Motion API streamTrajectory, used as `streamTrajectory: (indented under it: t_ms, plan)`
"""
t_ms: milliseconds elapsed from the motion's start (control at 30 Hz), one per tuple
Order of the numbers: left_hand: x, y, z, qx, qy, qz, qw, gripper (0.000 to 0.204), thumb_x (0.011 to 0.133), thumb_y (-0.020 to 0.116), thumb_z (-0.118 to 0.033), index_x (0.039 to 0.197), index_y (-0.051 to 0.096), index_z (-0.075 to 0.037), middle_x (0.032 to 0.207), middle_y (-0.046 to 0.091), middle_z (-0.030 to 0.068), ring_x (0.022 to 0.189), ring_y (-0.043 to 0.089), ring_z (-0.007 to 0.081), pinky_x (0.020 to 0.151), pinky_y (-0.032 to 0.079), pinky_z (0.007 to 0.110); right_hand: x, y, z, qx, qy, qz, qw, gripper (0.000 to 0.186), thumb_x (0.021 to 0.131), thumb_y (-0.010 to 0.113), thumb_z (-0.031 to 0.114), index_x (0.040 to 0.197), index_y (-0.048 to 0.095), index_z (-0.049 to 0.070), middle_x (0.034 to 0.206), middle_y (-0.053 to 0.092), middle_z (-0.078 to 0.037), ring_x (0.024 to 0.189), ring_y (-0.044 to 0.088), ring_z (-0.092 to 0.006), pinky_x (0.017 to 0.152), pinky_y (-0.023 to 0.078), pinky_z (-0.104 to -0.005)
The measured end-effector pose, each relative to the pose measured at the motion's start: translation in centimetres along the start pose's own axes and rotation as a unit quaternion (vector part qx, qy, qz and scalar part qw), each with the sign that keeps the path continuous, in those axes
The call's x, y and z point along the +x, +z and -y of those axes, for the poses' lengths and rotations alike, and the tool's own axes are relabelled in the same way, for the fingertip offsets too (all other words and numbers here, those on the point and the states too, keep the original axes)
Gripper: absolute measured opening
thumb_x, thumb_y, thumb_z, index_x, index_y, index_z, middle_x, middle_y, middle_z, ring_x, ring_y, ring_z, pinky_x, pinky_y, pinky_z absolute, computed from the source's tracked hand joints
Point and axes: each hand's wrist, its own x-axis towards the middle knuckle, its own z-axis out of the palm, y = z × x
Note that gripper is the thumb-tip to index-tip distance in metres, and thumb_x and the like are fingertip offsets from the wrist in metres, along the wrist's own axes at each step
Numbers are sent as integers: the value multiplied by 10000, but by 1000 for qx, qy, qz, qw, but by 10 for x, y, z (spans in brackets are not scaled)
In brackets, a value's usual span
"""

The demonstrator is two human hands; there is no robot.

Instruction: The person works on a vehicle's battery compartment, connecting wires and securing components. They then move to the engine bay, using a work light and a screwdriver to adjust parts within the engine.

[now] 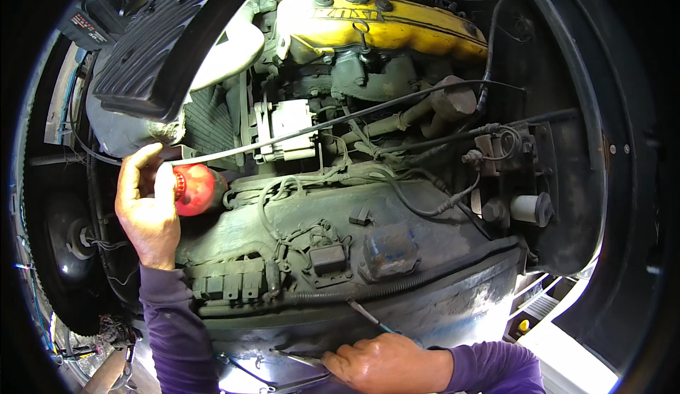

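A long thin hose [283, 135] runs across the engine bay, arching up to the right. My left hand [149, 206] is closed at its left part, with thumb and forefinger pinched around it. Just right of the thumb sits a red round part [197, 190] with a ribbed edge; whether the thumb touches it I cannot tell. Low in the picture, my right hand [388, 362] is closed around a slim metal tool [297, 357] pointing left. Its grip end is hidden in the palm. Behind that hand, a thin screwdriver-like tool [365, 312] with a blue end lies slanted.
At the back stands an engine with a yellow cover [397, 22]. A silver alternator [290, 128] sits below it. A black ribbed panel [159, 40] overhangs at the upper left. Wiring, a relay block [230, 284] and a corrugated conduit [361, 296] line the near ledge.
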Motion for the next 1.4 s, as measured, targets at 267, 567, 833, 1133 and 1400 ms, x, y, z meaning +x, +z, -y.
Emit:
streamTrajectory:
  t_ms: [267, 567, 833, 1133, 1400]
  plan:
    - [-1, 3, -2, -15, -15, -10, 1000, 233, 968, 694, -11, 1201, 701, -10, 1048, 642, 12, 924, 618, 96, 866, 502, 246, 6, -60, -46, 243, -51, 80, 965, 203, 958, 704, 202, 1006, 664, 9, 872, 629, -128, 673, 703, -282, 553, 563, -377]
    - [-2, 2, -7, -2, 20, -8, 1000, 229, 922, 690, -9, 1150, 712, -23, 979, 647, 7, 814, 573, 83, 742, 480, 237, 82, -123, -168, -99, 178, -98, 974, 231, 928, 719, 189, 1039, 714, -13, 963, 739, -199, 917, 715, -394, 844, 569, -458]
    - [-3, 3, -10, -7, 29, -9, 1000, 245, 892, 685, 30, 1128, 714, -29, 954, 650, 10, 761, 564, 83, 713, 476, 237, 205, -24, -337, -265, 252, 285, 886, 277, 873, 667, 100, 1092, 783, -25, 1164, 754, -253, 1116, 730, -395, 936, 589, -463]
    - [-4, 9, -7, 3, 26, 0, 1000, 257, 878, 686, 33, 1130, 715, -5, 962, 658, 30, 774, 569, 92, 736, 477, 245, 206, 33, -418, -417, 173, 292, 843, 327, 1016, 564, 193, 1236, 793, 118, 1282, 761, -108, 1241, 701, -303, 1000, 572, -463]
    - [-8, 7, -9, -28, 23, 5, 999, 233, 967, 690, 28, 1199, 688, 26, 1060, 647, 38, 911, 614, 94, 852, 509, 244, 211, 56, -432, -196, 319, 269, 888, 323, 859, 681, 25, 1167, 765, -26, 1229, 727, -282, 1199, 701, -408, 980, 577, -464]
